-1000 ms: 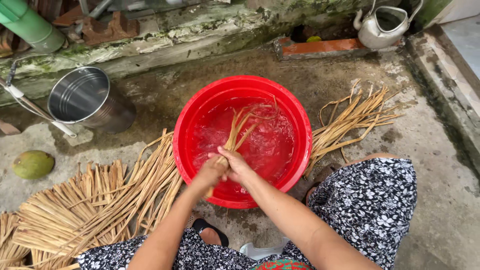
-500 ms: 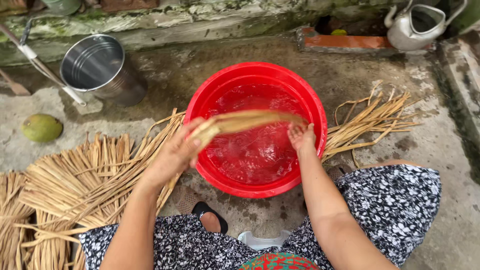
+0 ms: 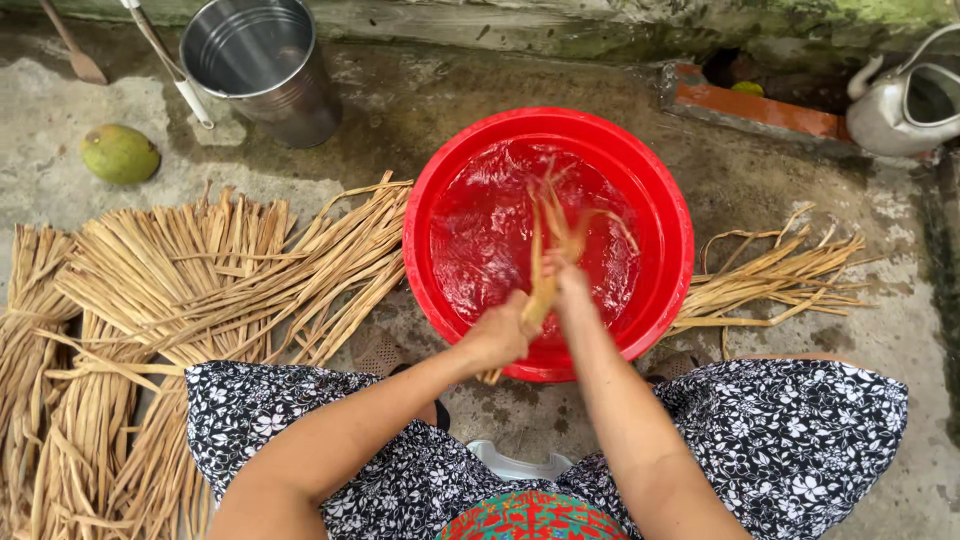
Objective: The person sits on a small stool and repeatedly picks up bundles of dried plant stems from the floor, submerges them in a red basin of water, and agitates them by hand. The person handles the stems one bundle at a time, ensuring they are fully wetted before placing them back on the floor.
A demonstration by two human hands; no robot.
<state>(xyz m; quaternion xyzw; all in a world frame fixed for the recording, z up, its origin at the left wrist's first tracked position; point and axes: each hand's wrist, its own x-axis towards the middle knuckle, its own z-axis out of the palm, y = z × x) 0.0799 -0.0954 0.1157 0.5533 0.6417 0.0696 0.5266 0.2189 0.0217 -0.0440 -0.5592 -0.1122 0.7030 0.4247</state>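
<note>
Straw bundle (image 3: 545, 250) gripped by both hands (image 3: 530, 320).

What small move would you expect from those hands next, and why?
Probably drawing the strip bundle up out of the water. The left hand grips its near end at the red basin rim, the right hand holds it further along, and the far ends lie in the water.

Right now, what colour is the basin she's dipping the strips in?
The basin is bright red, seen clearly in the head view.
</note>
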